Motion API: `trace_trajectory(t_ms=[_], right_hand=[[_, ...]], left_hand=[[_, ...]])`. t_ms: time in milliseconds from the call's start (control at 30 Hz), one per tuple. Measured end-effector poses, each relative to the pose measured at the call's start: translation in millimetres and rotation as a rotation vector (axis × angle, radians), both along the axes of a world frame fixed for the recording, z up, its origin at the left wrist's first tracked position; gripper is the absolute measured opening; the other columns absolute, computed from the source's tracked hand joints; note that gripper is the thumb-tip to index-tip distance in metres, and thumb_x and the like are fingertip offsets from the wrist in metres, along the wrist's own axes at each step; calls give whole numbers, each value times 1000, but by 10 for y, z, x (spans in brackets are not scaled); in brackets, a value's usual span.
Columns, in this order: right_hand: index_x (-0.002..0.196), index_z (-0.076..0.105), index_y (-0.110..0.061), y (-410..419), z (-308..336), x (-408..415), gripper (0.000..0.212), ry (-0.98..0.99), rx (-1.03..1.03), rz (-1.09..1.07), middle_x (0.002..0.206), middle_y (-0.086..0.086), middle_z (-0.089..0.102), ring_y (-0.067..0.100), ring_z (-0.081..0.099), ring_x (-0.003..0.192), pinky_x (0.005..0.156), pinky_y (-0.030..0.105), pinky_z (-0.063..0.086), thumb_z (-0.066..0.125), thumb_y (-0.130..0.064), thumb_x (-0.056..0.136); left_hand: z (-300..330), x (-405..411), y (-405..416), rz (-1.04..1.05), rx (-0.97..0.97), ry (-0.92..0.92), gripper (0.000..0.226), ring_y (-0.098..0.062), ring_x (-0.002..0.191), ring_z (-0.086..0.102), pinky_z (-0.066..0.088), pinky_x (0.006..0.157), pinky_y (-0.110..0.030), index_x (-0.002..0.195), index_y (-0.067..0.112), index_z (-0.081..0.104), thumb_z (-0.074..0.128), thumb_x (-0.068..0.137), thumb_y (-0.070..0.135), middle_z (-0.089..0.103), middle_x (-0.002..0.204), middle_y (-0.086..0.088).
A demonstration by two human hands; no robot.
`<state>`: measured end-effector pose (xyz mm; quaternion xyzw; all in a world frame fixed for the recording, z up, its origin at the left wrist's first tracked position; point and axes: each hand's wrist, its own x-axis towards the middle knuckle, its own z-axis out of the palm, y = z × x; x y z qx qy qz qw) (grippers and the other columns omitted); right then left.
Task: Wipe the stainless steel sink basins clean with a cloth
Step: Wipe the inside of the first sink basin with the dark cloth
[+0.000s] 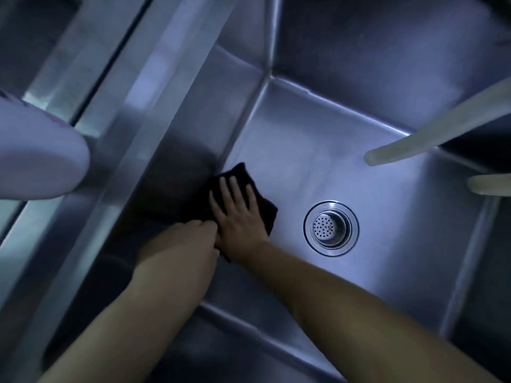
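A deep stainless steel sink basin point(318, 150) fills the view, with a round perforated drain strainer point(331, 228) in its floor. A dark cloth point(240, 175) lies on the basin floor against the left wall. My right hand point(237, 217) presses flat on the cloth with its fingers spread. My left hand point(185, 241) is beside it to the left, fingers curled, touching the cloth's near edge at the foot of the left wall.
A pale hose end point(387, 154) hangs over the basin at the right, with a second tube end point(486, 183) below it. A steel divider rim point(132, 111) runs diagonally at left. A white rounded object point(36, 158) juts in from the left edge.
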<state>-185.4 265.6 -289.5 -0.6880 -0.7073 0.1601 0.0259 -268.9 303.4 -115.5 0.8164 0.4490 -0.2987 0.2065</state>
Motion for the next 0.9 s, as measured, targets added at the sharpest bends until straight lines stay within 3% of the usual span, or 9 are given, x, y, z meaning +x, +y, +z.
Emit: trace_trajectory(t_ms=[100,200,300,433,500,600,700,800,900], right_hand=[[149,22,-20,-402,8,-288,67,78,13,207,158,12,9,31,0,146,114,54,-7,44,-45,91],[135,50,-13,-505,26,-294,54,281,154,274,147,16,38,35,33,137,110,53,30,65,-21,85],[119,62,2,-298,8,-64,45,442,295,137,129,27,54,47,51,119,98,56,41,73,-2,76],[123,55,9,224,121,289,35,621,280,-314,135,32,45,47,40,129,112,43,27,48,5,89],[130,51,3,542,226,430,42,794,277,-587,144,23,38,36,35,136,113,25,27,42,10,90],[142,41,-20,962,385,547,57,993,293,-910,152,5,31,24,37,134,104,28,41,32,5,92],[149,14,-38,1037,414,360,74,983,214,-860,159,0,14,22,30,137,103,27,32,26,3,88],[151,-2,-21,716,274,-27,90,882,146,-668,159,10,-5,20,2,145,112,23,21,26,19,75],[147,-6,-15,246,159,-413,85,734,75,-484,158,18,-5,29,-1,146,115,15,1,34,18,79]], left_hand=[[254,-149,-112,-135,56,58,33,-16,108,54,42,85,-26,125,21,48,47,95,33,54,123,2],[380,-443,-178,-325,250,-110,14,-29,60,63,54,51,-37,85,7,71,69,71,12,67,75,-10],[436,-779,-139,-566,430,-260,24,-32,65,65,56,58,-40,84,4,72,54,70,13,68,76,-15],[422,-1075,-4,-839,462,-369,30,-32,94,66,40,95,-41,94,5,71,43,84,9,70,91,-15],[399,-1131,45,-842,444,-408,28,-30,100,60,34,98,-38,96,8,70,45,84,11,70,92,-11],[378,-1137,65,-794,392,-457,19,-25,99,53,35,94,-35,93,12,69,56,80,13,68,86,-5],[383,-1127,62,-790,375,-459,7,-26,91,56,38,89,-35,83,15,68,64,77,12,65,79,-4],[435,-1098,53,-792,377,-420,6,-29,82,61,40,87,-36,78,15,65,61,79,11,62,74,-4],[473,-1087,33,-791,380,-395,11,-29,80,61,40,85,-37,74,17,62,59,81,9,58,71,-5]])
